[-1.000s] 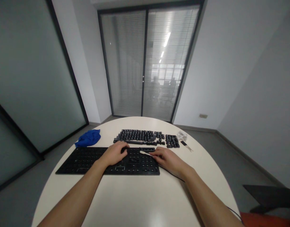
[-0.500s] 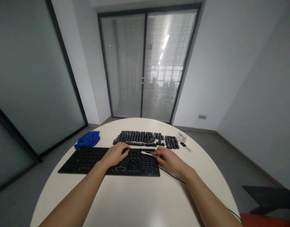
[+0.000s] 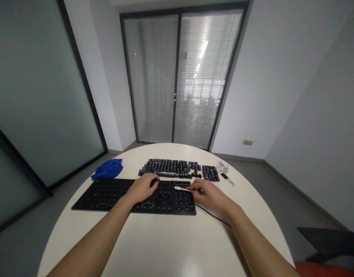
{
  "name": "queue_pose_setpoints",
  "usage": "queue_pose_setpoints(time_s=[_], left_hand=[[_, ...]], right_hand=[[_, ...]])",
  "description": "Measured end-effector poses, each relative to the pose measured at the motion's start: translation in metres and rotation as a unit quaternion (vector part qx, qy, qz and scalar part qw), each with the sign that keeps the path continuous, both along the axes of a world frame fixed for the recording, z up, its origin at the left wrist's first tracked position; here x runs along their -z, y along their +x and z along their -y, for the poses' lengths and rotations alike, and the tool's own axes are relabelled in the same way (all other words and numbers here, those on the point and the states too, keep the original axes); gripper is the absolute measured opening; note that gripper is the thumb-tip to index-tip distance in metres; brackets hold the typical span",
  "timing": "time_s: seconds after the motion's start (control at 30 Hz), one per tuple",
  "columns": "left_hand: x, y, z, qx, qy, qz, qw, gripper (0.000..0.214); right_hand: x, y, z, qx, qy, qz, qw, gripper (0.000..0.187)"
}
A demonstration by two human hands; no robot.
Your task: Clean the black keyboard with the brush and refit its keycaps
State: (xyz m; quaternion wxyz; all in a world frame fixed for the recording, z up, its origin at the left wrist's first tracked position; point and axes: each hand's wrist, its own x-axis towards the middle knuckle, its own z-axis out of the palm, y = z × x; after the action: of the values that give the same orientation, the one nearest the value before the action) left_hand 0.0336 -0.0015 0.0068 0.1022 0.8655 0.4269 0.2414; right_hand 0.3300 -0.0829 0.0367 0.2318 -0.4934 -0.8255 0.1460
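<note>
A black keyboard [image 3: 162,207] with its keycaps off lies along the near side of the round table, rows of bare switches showing. My left hand [image 3: 144,187] presses on its upper middle, fingers bent over the far edge and thumb on top. The fingertips are partly hidden. In my right hand [image 3: 204,192], at the keyboard's right end, thumb and fingers pinch a thin white stick with a thicker end [image 3: 179,188], like a cotton swab. Its thick end points left, over the switches near the top right. Loose black keycaps [image 3: 168,166] stand in rows just beyond the keyboard.
A crumpled blue cloth [image 3: 108,168] lies at the far left on the white table [image 3: 165,246]. To the right are a clear plastic bag [image 3: 222,166] and a small black-and-metal tool [image 3: 227,178]. A black cable [image 3: 213,216] runs beneath my right forearm.
The thick end of the white stick has shifted slightly right and down over the switches. My left hand stays in place on the keyboard.
</note>
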Motion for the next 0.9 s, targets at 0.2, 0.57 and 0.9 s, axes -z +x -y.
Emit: queue_pose_setpoints(time_s=[0.2, 0.57, 0.9], left_hand=[[-0.0013, 0.0004, 0.0008, 0.004, 0.000, 0.001, 1.000, 0.019], [0.0001, 0.0000, 0.0005, 0.000, 0.007, -0.010, 1.000, 0.018], [0.0018, -0.0008, -0.0005, 0.004, 0.003, -0.006, 1.000, 0.019]], right_hand=[[-0.0001, -0.0007, -0.0001, -0.013, -0.015, -0.013, 1.000, 0.033], [-0.0085, -0.0079, 0.0068, -0.043, -0.045, -0.025, 0.998, 0.026], [-0.0076, -0.0090, 0.0084, -0.056, -0.077, -0.041, 0.995, 0.023]])
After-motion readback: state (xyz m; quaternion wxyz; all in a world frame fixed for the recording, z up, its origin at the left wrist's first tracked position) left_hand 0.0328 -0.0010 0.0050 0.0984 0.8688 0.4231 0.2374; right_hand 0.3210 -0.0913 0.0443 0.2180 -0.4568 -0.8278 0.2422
